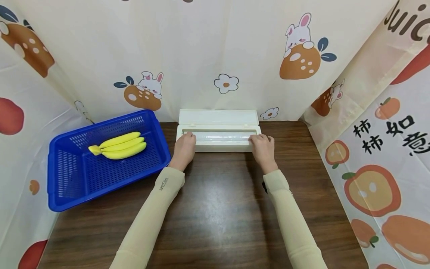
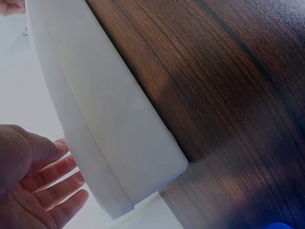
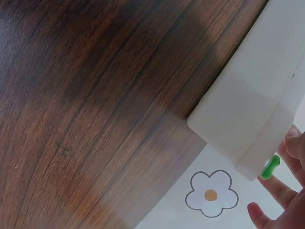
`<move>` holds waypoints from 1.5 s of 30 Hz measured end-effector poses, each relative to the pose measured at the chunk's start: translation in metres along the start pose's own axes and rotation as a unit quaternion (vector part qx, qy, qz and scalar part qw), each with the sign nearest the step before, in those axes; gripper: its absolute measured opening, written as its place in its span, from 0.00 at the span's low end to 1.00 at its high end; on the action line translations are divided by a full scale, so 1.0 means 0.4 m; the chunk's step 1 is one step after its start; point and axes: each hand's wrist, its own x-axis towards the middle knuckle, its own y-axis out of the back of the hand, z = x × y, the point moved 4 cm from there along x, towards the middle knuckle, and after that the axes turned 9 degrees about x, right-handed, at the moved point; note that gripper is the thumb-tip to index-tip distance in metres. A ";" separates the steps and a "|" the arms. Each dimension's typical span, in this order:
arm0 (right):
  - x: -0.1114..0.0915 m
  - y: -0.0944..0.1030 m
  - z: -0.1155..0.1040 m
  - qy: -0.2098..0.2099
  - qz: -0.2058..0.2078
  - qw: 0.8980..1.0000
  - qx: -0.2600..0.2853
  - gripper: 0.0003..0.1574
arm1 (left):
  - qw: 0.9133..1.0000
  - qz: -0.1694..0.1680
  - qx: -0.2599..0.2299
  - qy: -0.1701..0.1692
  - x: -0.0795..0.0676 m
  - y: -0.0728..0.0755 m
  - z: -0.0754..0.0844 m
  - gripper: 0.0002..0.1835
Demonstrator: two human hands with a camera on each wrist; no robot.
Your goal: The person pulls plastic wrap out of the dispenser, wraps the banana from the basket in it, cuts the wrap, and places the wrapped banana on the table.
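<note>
A long white cling film dispenser (image 1: 223, 148) lies on the table with its lid (image 1: 218, 117) raised at the back. In its trough sits a clear, shiny roll of cling film (image 1: 221, 136). My left hand (image 1: 185, 146) pinches the roll's left end, and my right hand (image 1: 263, 148) pinches its right end. Both wrist views show the dispenser's plain front wall hiding the fingertips' exact contact. By the right fingers (image 3: 279, 191), a small green toothed piece (image 3: 270, 167) shows at the dispenser's edge.
To the left stands a blue plastic basket (image 1: 72, 203) with yellow bananas (image 1: 122, 145) inside. Patterned cloth (image 1: 201, 48) hangs behind the brown wooden table (image 1: 215, 220) and along both sides. The dispenser stands close to the back cloth.
</note>
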 end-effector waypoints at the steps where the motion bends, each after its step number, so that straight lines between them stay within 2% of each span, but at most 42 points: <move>1: 0.001 0.000 0.000 -0.004 -0.005 1.000 0.002 0.05 | 1.000 0.002 0.000 -0.001 0.000 0.000 0.000 0.02; 7: 0.010 0.007 -0.002 -0.034 -0.037 0.999 0.009 0.08 | 1.000 0.030 -0.002 -0.005 -0.002 0.002 0.000 0.10; 13: 0.018 0.022 -0.009 -0.047 -0.050 0.997 0.017 0.12 | 0.998 0.068 0.001 -0.017 -0.001 0.013 0.003 0.09; 16: 0.020 0.031 -0.013 -0.040 -0.044 0.998 0.029 0.11 | 0.998 0.061 -0.010 -0.016 0.002 0.016 0.004 0.09; 23: 0.029 0.048 -0.017 0.007 -0.010 0.998 0.064 0.08 | 0.999 0.030 -0.041 0.000 0.005 0.018 0.004 0.11; 26: 0.032 0.053 -0.018 0.006 -0.016 0.997 0.075 0.08 | 0.999 0.022 -0.044 -0.002 0.005 0.019 0.001 0.17; 31: 0.034 0.064 -0.021 -0.022 -0.038 0.994 0.095 0.10 | 0.998 -0.004 -0.060 0.005 0.011 0.038 -0.013 0.14; 36: 0.035 0.075 -0.026 -0.027 -0.051 0.993 0.106 0.11 | 0.996 -0.002 -0.089 0.012 0.009 0.058 -0.032 0.14; 45: 0.039 0.104 -0.034 -0.024 -0.040 0.991 0.125 0.10 | 0.992 0.009 -0.124 0.013 -0.003 0.089 -0.051 0.21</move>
